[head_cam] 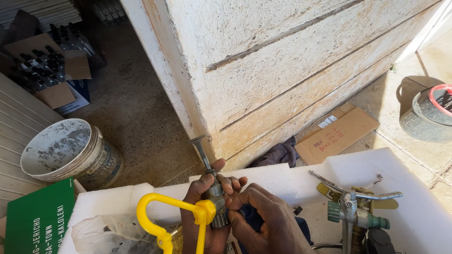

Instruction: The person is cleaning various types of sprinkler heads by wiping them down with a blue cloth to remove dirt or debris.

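Observation:
My left hand (pixel 205 211) grips a small metal part (pixel 213 188) with a thin stem and a flat head that points up toward the wall. A yellow plastic hooked tool (pixel 162 214) is clamped around the part's ribbed lower end. My right hand (pixel 268 221) closes over the right side of the same part, with a dark blue cloth (pixel 252 217) under its fingers. Both hands hover over a white foam tray (pixel 292 181).
A metal sprinkler head (pixel 355 207) with green fittings lies in the tray at right. A clear plastic bag (pixel 106 230) sits at left. A stack of white buckets (pixel 70 153), a green sign (pixel 37 221), flat cardboard (pixel 336 131), a grey tub (pixel 428 113) and a whitewashed wall (pixel 282 61) surround it.

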